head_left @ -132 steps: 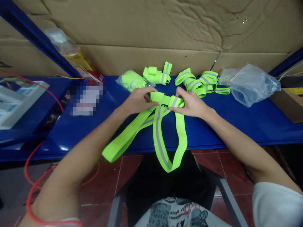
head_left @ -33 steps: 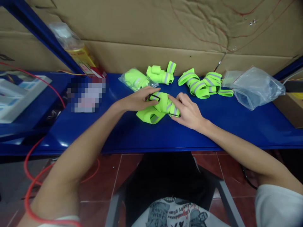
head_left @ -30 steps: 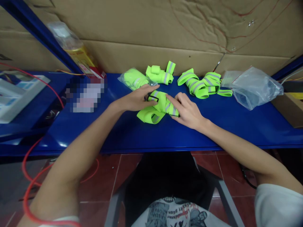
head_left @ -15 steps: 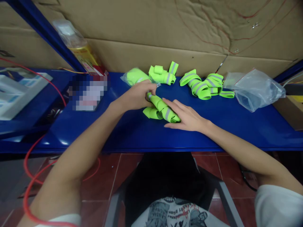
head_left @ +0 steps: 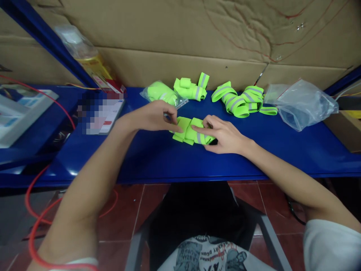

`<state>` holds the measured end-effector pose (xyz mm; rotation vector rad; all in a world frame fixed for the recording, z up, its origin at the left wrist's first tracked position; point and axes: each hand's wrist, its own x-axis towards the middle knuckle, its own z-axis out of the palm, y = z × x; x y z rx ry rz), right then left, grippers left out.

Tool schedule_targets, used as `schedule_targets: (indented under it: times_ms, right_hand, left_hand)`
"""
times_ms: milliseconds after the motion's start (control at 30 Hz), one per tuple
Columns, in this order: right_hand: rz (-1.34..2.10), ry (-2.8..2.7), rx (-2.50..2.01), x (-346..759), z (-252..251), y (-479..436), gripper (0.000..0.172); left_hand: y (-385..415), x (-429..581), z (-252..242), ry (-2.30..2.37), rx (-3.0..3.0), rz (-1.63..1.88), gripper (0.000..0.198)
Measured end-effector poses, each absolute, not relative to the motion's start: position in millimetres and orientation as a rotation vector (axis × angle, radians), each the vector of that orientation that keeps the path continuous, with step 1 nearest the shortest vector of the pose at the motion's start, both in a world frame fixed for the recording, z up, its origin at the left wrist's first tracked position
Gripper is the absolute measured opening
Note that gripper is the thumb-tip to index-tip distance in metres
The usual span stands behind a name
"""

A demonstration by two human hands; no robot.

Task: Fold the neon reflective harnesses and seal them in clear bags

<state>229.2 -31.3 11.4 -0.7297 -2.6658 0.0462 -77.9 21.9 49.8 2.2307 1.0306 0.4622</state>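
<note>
Left hand (head_left: 156, 116) pinches the folded strap (head_left: 191, 131) at one end; right hand (head_left: 224, 134) grips the other. Judgement: keep folds pressed flat on the shelf (head_left: 175, 162), edges aligned.

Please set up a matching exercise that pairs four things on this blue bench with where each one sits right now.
Things:
1. folded strap bundle
2. loose strap pile
3. empty clear bag
4. bagged strap

Places:
A. at the right end of the bench, near the cardboard box
B. between the left hand and the right hand
C. at the back, just beyond the left hand
D. against the cardboard wall, right of centre

Pairs: 1-B, 2-D, 3-A, 4-C
</note>
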Motion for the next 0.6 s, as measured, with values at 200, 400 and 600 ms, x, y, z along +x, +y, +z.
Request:
schedule_targets:
  times_ms: [200,400,600]
  right_hand:
    - [0.312,-2.425,-0.785,222.8,3.8,-30.5,0.049]
    - [0.346,-2.232,-1.266,221.1,0.6,-25.0,0.104]
    - [0.483,-2.320,-1.201,218.8,7.6,-26.2,0.058]
  left_hand:
    - [25.2,-72.7,40.2,1.060,2.208,0.427,0.042]
    - [25.8,-72.1,38.7,1.156,2.207,0.360,0.073]
    - [23.3,-71.8,44.1,1.129,2.318,0.336,0.068]
